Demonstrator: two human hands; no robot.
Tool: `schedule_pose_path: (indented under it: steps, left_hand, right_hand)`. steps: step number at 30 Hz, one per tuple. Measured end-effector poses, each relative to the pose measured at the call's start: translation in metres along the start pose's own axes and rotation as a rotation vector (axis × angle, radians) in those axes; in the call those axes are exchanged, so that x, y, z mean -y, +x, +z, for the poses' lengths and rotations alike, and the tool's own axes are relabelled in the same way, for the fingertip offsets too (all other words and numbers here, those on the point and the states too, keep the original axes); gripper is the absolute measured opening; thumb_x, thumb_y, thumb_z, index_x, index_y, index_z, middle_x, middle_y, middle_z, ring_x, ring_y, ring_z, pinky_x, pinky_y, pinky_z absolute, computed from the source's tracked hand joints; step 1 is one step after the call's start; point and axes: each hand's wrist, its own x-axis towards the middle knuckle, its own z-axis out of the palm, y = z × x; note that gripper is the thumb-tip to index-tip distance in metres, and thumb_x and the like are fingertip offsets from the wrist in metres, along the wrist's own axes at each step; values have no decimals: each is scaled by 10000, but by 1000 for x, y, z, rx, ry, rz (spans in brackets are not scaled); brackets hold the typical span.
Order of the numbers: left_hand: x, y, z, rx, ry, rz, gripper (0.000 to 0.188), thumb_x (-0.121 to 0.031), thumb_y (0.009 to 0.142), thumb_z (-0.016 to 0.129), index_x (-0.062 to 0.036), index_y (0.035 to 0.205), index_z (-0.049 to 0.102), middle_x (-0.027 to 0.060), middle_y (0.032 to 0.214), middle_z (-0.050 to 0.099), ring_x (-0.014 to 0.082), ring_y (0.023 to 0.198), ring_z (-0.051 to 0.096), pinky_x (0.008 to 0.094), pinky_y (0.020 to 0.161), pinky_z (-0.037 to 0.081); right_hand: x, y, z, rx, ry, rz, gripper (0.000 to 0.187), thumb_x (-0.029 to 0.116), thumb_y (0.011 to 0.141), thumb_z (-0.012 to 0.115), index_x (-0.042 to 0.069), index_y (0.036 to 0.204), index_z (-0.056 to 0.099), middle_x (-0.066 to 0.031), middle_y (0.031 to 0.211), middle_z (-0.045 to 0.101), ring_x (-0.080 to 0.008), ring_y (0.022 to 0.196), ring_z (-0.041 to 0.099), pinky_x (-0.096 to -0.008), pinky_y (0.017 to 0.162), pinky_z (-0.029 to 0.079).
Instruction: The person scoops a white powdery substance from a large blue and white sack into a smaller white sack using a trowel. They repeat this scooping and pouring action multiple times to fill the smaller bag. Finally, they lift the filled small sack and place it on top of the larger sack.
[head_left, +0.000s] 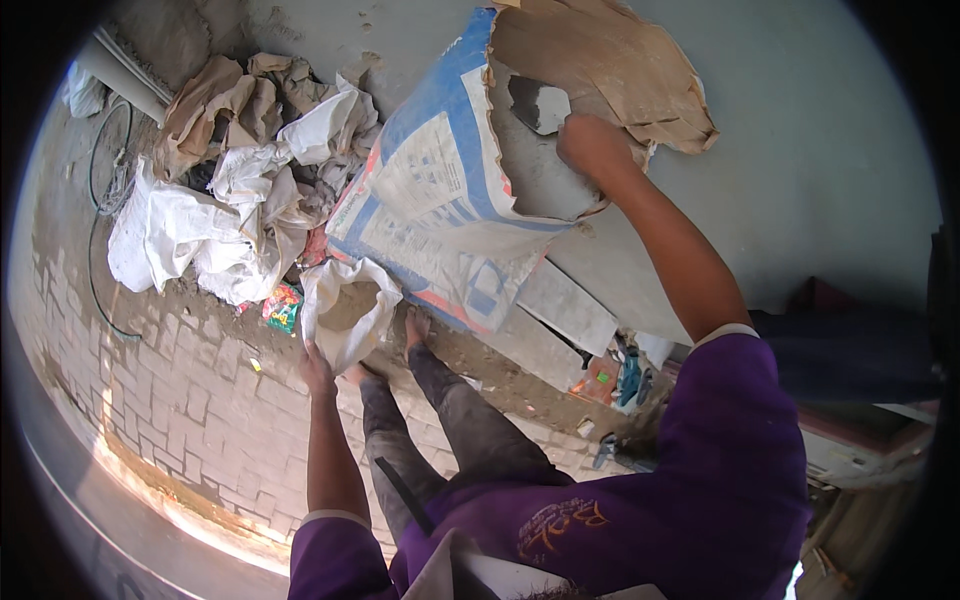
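A large blue and white paper bag (415,185), its top torn open, stands ahead of me with grey powder (540,180) inside. My right hand (598,150) is closed at the bag's opening, gripping a trowel (545,106) whose blade lies over the powder; the handle is hidden by my fingers. Lower left, a small white woven sack (322,285) stands with its mouth open by my feet, and some greyish-brown material shows inside. My left hand (318,370) is closed on the near edge of this sack.
Crumpled white sacks (190,230) and brown paper (215,105) are heaped on the left, near a dark hose (95,240). A colourful packet (283,307) lies beside the small sack. Right of my feet are a pale board (567,308) and assorted clutter (620,375). Paving bricks (200,400) cover the ground.
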Motion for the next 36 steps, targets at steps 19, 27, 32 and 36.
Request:
schedule_pose_path:
  steps: [19, 27, 32, 36]
  left_hand:
    - [-14, 0, 7, -17, -83, -36, 481, -368, 1011, 426, 58, 1180, 570, 132, 979, 632, 202, 864, 599, 353, 747, 484]
    - [-14, 4, 5, -23, -28, -87, 501, -380, 1009, 432, 63, 1201, 566, 141, 995, 643, 206, 894, 606, 349, 779, 482]
    - [-13, 2, 13, -1, -40, -79, 504, -408, 1000, 448, 49, 1183, 557, 134, 1011, 645, 203, 872, 626, 339, 756, 508]
    - [-10, 3, 15, -13, -56, -23, 526, -397, 1005, 439, 76, 1198, 565, 147, 992, 647, 209, 866, 609, 348, 748, 485]
  right_hand:
    - [19, -13, 7, 213, 84, -132, 314, 221, 885, 489, -12, 920, 697, -253, 989, 662, -384, 951, 640, -466, 845, 492]
    - [16, 1, 16, 331, 265, -160, 502, 406, 896, 535, -78, 883, 666, -299, 918, 637, -418, 887, 624, -464, 809, 469]
    - [10, 4, 15, 413, 280, -71, 540, 449, 885, 542, -73, 911, 677, -291, 941, 647, -403, 932, 629, -455, 837, 469]
    - [0, -2, 11, 381, 294, -145, 554, 459, 883, 545, -79, 904, 676, -295, 937, 644, -409, 922, 625, -448, 830, 471]
